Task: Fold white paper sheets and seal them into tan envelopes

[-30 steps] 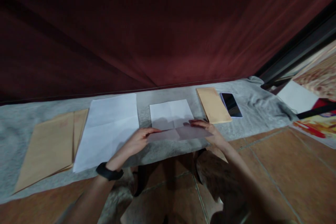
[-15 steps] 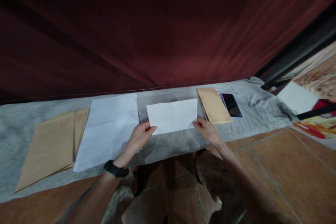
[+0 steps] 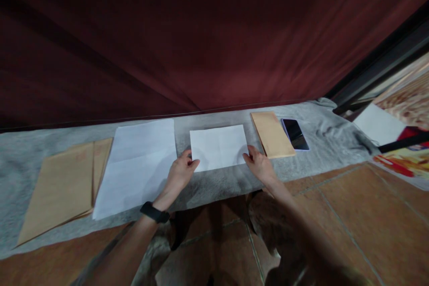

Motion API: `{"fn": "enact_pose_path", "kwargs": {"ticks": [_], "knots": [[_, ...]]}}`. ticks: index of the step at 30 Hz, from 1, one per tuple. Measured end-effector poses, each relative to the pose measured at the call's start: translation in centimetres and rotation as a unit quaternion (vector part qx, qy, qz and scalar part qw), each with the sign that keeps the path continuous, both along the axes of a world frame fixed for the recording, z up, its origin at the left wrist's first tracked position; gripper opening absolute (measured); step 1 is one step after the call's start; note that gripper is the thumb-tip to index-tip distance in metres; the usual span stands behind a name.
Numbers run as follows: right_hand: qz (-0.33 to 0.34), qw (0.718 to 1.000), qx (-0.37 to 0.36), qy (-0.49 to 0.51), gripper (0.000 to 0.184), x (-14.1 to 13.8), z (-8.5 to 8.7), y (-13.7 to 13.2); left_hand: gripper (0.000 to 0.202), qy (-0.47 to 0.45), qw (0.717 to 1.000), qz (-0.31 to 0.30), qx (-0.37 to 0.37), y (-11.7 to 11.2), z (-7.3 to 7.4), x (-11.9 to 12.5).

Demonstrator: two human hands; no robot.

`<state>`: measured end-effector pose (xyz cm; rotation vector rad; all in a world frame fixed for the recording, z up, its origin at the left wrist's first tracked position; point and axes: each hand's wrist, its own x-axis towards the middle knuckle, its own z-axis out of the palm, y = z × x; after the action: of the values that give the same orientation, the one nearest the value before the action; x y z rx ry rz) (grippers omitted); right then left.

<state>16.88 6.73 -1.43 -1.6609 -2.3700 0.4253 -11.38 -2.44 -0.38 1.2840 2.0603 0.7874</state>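
Down toward the gray cloth (image 3: 214,190) the white paper (image 3: 219,146) has come since half a second ago, held between both hands. Left hand (image 3: 181,170) pinches its near corner, thumb on top; right hand (image 3: 259,166) bends inward, thumb at the opposite edge, its grip unclear. Larger sheets (image 3: 139,167) and a brown envelope (image 3: 273,135) flank them closely.

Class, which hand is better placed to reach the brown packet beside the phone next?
Probably the right hand, on the side of the white paper nearer that packet; the left hand is opposite.
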Motion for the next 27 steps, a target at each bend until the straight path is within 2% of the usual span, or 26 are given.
{"fn": "enact_pose_path", "kwargs": {"ticks": [6, 10, 20, 27], "knots": [[-0.001, 1.000, 0.017, -0.021, 0.036, -0.5, 0.1, -0.3, 0.044, 0.066, 0.997, -0.011, -0.027, 0.2, 0.0, 0.1], [-0.004, 0.999, 0.012, -0.034, 0.038, -0.8, 0.3, -0.5, 0.051, 0.112, 0.992, -0.013, -0.063, 0.3, 0.7, 0.5], [0.001, 0.994, -0.017, -0.111, 0.045, -1.3, 1.0, -0.4, 0.058, 0.154, 0.978, -0.009, -0.139, 0.5, 2.5, 1.6], [0.008, 0.992, 0.004, -0.122, 0.048, -1.3, 1.1, -0.6, 0.059, 0.185, 0.972, -0.012, -0.143, 0.5, 2.0, 1.7]]}}
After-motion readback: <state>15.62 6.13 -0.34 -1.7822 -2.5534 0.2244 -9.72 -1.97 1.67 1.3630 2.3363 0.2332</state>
